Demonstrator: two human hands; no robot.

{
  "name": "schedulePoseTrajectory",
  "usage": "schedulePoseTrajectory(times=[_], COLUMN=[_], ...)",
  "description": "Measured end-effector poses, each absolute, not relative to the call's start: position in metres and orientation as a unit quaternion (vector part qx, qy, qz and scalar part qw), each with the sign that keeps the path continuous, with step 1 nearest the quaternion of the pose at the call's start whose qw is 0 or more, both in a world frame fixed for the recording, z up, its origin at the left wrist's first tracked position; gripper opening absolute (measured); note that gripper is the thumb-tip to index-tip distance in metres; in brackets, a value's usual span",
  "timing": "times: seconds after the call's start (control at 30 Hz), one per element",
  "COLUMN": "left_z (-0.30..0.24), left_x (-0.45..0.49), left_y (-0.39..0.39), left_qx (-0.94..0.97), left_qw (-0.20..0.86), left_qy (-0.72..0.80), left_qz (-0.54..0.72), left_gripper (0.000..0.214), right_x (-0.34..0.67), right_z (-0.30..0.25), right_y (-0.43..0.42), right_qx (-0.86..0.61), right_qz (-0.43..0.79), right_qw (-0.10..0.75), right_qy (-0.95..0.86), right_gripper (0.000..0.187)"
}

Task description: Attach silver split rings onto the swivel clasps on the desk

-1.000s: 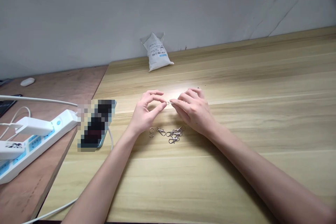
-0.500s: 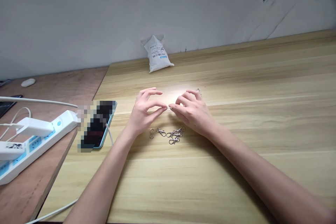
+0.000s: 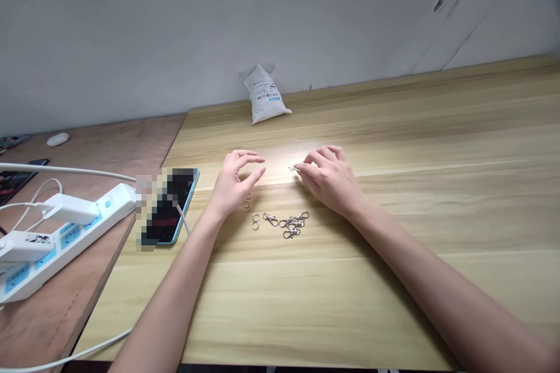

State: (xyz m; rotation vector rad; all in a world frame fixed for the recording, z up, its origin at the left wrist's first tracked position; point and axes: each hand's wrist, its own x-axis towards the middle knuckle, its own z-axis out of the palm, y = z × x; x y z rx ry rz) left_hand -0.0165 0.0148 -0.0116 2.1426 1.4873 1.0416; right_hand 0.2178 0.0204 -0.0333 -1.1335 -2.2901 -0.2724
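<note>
My left hand (image 3: 236,182) rests curved over the light wooden table (image 3: 371,303), with its fingers apart and nothing in them. A small metal split ring (image 3: 247,200) lies just below its fingertips, and another pair of rings (image 3: 255,221) sits nearer me. My right hand (image 3: 329,179) pinches a tiny silver clasp (image 3: 294,168) at its fingertips. Between and below my hands is a tangled group of silver swivel lobster clasps (image 3: 292,225).
A phone (image 3: 168,207) with a pixelated screen lies left of my left hand. Further left, a white power strip (image 3: 65,239) with plugs sits on a reddish wooden board (image 3: 87,151). A white packet (image 3: 265,95) stands against the wall, and a white cable (image 3: 65,352) runs along the front.
My hands have moved apart; the left has let go and shifted left, and the right has drawn back with the small clasp. A ring now lies on the table below my left hand.
</note>
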Motion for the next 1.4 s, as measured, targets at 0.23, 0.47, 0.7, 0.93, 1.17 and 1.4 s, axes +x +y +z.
schedulePoseTrajectory(times=[0.23,0.47,0.7,0.93,1.17,1.4], left_z=[-0.007,-0.009,-0.017,-0.015,-0.021,-0.028], left_x=[-0.039,-0.05,-0.05,-0.058,-0.055,-0.076], left_y=[0.01,-0.02,-0.031,-0.035,-0.031,-0.038], left_qx=[0.765,0.786,0.801,0.802,0.811,0.8], left_qw=[0.192,0.165,0.138,0.131,0.131,0.11], left_qy=[0.553,0.546,0.531,0.527,0.51,0.523], left_qz=[0.268,0.236,0.24,0.247,0.253,0.272], left_gripper=[0.024,0.025,0.023,0.029,0.02,0.024], right_x=[0.221,0.203,0.168,0.153,0.144,0.145], right_z=[-0.042,-0.02,0.007,0.007,0.002,0.005], right_y=[0.025,0.011,-0.032,-0.052,-0.041,-0.029], right_qx=[-0.454,-0.409,-0.3,-0.347,-0.357,-0.36], right_qz=[-0.102,-0.068,-0.053,-0.088,-0.09,-0.101], right_qw=[0.265,0.248,0.143,0.096,0.029,-0.043], right_qy=[-0.845,-0.875,-0.942,-0.929,-0.929,-0.926], right_gripper=[0.022,0.024,0.023,0.019,0.016,0.035])
